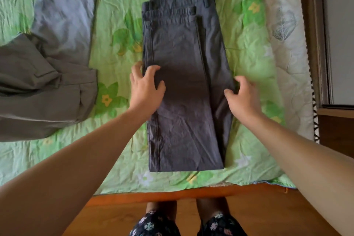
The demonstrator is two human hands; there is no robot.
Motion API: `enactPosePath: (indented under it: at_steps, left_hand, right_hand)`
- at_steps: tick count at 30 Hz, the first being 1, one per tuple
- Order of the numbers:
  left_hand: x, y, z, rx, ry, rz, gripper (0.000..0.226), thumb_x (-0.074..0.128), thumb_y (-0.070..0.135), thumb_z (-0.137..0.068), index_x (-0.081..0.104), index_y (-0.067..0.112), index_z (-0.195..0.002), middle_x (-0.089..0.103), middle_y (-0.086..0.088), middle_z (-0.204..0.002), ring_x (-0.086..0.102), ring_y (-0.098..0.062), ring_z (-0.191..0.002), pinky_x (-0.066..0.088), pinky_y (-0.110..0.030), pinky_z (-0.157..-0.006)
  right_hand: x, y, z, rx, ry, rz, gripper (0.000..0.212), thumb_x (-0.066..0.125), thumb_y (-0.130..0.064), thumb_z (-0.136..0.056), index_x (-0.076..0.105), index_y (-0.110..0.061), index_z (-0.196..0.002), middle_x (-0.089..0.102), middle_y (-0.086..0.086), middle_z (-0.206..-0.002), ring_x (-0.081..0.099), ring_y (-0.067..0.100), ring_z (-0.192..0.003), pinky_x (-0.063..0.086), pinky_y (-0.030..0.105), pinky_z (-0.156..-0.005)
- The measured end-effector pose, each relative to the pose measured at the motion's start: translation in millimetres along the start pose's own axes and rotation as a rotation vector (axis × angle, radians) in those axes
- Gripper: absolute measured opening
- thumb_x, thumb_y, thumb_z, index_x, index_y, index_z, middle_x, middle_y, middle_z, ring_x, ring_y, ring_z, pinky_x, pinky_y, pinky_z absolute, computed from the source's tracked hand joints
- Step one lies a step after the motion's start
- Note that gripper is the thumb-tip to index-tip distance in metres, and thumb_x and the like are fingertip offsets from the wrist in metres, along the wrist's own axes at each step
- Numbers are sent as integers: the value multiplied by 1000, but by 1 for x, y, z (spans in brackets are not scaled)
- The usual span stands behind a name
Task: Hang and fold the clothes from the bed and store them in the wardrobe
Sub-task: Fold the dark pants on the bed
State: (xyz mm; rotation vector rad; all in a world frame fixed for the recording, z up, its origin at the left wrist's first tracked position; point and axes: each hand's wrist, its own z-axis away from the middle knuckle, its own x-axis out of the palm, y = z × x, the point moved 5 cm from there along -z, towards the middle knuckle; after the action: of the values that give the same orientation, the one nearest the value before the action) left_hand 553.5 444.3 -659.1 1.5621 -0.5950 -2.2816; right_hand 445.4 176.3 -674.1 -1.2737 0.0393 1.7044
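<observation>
Dark grey trousers (183, 74) lie folded lengthwise on the bed, waistband at the far end and hems near the bed's front edge. My left hand (146, 86) rests on their left edge with fingers spread and slightly bent. My right hand (242, 97) is at their right edge, its fingers curled at the cloth; whether it grips the edge is blurred. A light grey garment (65, 17) and an olive-grey garment (42, 90) lie to the left, the olive one overlapping the light one.
A green flowered quilt (118, 48) covers the bed, with a white quilted edge (287, 25) at the right. A wooden furniture frame (316, 44) stands right of the bed. A wooden floor (187, 203) and my legs are below.
</observation>
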Motion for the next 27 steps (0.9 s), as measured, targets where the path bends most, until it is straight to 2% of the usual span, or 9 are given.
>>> enactPosePath:
  at_steps: [5,8,10,14,16,18,21,23,27]
  left_hand:
    - [49,7,23,231,-211,-333,71,51,54,-95,21,36,-156,-9,-9,-167,-14,-28,-153,1,-50,-124]
    - [61,4,23,221,-233,-391,75,47,57,-96,11,35,-158,-16,-8,-167,-20,-28,-152,-4,-52,-123]
    - [62,4,21,221,-230,-393,76,48,57,-96,11,35,-158,-15,-9,-167,-18,-29,-153,-3,-52,-123]
    - [62,3,21,222,-248,-403,77,48,58,-96,10,34,-159,-16,-9,-166,-18,-29,-153,-2,-54,-124]
    - [63,3,21,218,-259,-418,77,47,58,-97,8,34,-159,-18,-9,-166,-20,-30,-152,-3,-54,-123]
    - [64,3,21,214,-261,-429,77,46,58,-97,6,34,-159,-19,-9,-166,-21,-30,-152,-3,-55,-123]
    - [66,2,21,216,-254,-442,77,44,58,-98,4,34,-159,-20,-10,-165,-22,-30,-152,-4,-55,-123]
    - [68,1,21,220,-252,-447,77,43,58,-98,3,34,-159,-20,-10,-165,-22,-30,-151,-5,-55,-123]
    - [67,0,20,218,-252,-443,77,44,57,-98,4,34,-159,-21,-9,-165,-22,-30,-151,-5,-54,-123]
  right_hand:
    - [6,26,-6,128,-105,-72,25,68,-34,-92,64,-17,-110,66,5,-93,63,30,-91,40,29,-72]
    - [1,33,-9,233,-107,-341,16,72,-22,-89,59,-21,-80,62,3,-78,64,24,-73,60,48,-64]
    - [-4,41,-4,328,-62,-479,20,76,-16,-85,60,-21,-74,65,6,-79,64,20,-66,60,44,-55]
    - [0,46,10,520,-98,-785,19,60,-4,-89,66,-20,-83,69,0,-66,66,15,-51,52,27,-43]
    - [8,37,14,521,-236,-893,41,44,7,-87,67,-23,-102,68,1,-73,65,13,-50,51,26,-41]
    - [5,27,16,324,-288,-683,57,44,10,-86,62,-24,-128,67,5,-97,68,12,-61,54,28,-47]
    - [1,18,9,-115,-161,28,66,63,-2,-86,45,-15,-148,56,14,-132,61,32,-111,49,34,-89]
    - [2,11,7,-253,-57,234,59,62,-4,-83,47,-12,-140,54,18,-122,59,44,-102,50,47,-82]
    - [-4,5,-7,-306,62,448,36,53,2,-79,58,-12,-112,64,18,-98,64,44,-88,50,45,-68]
